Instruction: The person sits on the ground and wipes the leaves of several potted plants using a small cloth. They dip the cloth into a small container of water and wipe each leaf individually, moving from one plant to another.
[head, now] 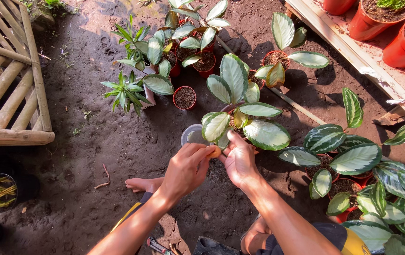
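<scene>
My left hand (187, 168) and my right hand (240, 160) meet low in front of me over bare soil. Both close around the base of a potted plant (240, 111) with broad green-and-white leaves. The pot itself is mostly hidden under the leaves and my fingers. A small brownish bit shows between my left fingers and right thumb. Just behind my left hand sits a clear plastic cup (193, 135).
Several red pots of similar plants stand behind and to the right, among them a soil-only pot (184, 97). A bamboo bench (9, 89) is at the left, a wooden plank shelf (353, 52) with red pots at the upper right. My bare foot (143, 184) rests on the dirt.
</scene>
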